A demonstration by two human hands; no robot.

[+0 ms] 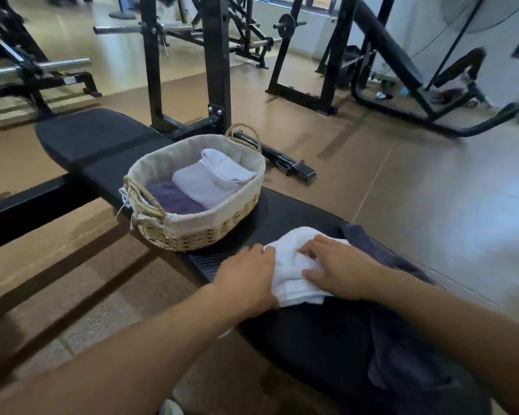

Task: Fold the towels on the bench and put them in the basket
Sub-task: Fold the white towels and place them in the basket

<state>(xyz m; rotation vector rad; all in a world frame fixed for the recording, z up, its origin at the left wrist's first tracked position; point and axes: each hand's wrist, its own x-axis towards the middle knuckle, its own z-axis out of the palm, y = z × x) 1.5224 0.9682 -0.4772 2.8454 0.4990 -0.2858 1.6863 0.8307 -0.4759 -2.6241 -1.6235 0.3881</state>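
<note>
tan gym floor (402, 175), black weight racks (216, 55), steel barbells (57, 65), pale wall (417, 28), bright window strip (285, 0)

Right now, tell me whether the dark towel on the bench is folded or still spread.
Not folded: the dark towel lies loose and rumpled along the bench.
</note>
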